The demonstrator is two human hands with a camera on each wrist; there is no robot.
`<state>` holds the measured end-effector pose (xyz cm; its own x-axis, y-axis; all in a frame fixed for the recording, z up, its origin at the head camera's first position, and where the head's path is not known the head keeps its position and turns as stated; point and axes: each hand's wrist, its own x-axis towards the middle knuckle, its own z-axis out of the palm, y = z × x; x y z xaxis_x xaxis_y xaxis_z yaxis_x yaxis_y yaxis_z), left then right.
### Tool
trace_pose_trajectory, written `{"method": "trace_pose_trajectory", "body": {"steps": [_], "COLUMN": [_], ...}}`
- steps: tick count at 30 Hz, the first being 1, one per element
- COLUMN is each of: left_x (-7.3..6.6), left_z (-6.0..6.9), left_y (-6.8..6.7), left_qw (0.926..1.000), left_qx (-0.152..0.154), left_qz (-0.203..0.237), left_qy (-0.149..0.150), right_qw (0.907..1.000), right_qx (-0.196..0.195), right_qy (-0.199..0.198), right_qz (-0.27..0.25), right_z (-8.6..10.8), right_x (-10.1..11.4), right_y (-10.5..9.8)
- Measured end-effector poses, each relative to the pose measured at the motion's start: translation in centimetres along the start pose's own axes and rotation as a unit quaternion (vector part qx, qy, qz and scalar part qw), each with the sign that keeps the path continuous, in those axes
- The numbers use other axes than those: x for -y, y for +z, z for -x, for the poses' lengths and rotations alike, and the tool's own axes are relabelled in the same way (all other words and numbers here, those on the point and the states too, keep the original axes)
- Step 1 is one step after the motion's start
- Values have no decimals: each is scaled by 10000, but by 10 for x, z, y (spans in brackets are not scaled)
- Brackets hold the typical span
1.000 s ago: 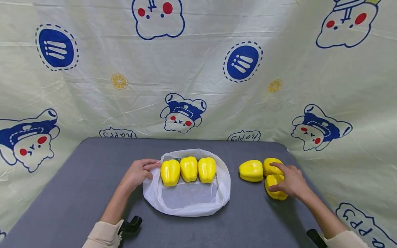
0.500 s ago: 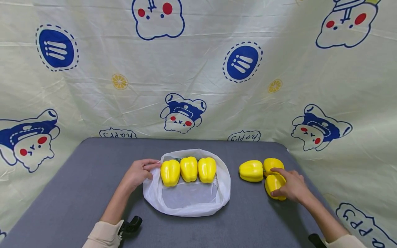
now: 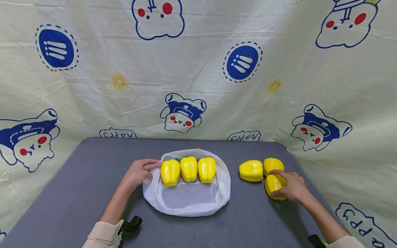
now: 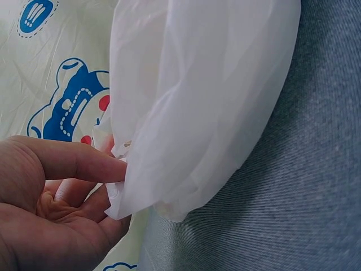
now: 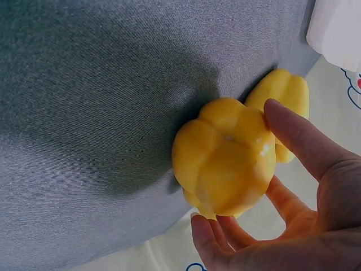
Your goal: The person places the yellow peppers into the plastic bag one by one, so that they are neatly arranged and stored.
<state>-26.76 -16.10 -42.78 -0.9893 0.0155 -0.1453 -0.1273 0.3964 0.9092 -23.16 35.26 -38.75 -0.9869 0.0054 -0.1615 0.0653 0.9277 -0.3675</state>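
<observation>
A white plastic bag [image 3: 188, 211] lies on the table with its mouth spread wide. Inside it, three yellow bell peppers stand in a row, the middle bell pepper [image 3: 188, 169] between the other two. My left hand [image 3: 138, 175] pinches the bag's left rim; in the left wrist view the thin film [image 4: 186, 113] sits between thumb and fingers. At the right, my right hand [image 3: 294, 188] holds the nearest of three more yellow bell peppers. In the right wrist view, thumb and fingers lie around that bell pepper [image 5: 225, 161], which rests on the table.
Beside the held one lie two other bell peppers, one to its left [image 3: 250, 171] and one behind [image 3: 273, 164]. The grey table [image 3: 105, 151] ends at a printed curtain [image 3: 217, 103] that hangs behind and along both sides.
My right hand has shifted slightly down and right and settled around the near bell pepper. The left hand, bag and other bell peppers have stayed in place.
</observation>
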Motion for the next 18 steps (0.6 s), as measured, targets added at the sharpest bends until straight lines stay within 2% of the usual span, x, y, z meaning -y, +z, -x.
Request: {"method": "trace_pose_trajectory", "body": {"steps": [18], "left_x": [0], "left_z": [0], "left_y": [0], "left_qw": [10000], "left_qx": [16], "left_qz": [24], "left_qy": [11], "right_qw": [9996], "right_qx": [225], "right_qy": [159], "right_qz": [-18], "right_z": [0], "right_x": [-1], "right_y": [-1]}}
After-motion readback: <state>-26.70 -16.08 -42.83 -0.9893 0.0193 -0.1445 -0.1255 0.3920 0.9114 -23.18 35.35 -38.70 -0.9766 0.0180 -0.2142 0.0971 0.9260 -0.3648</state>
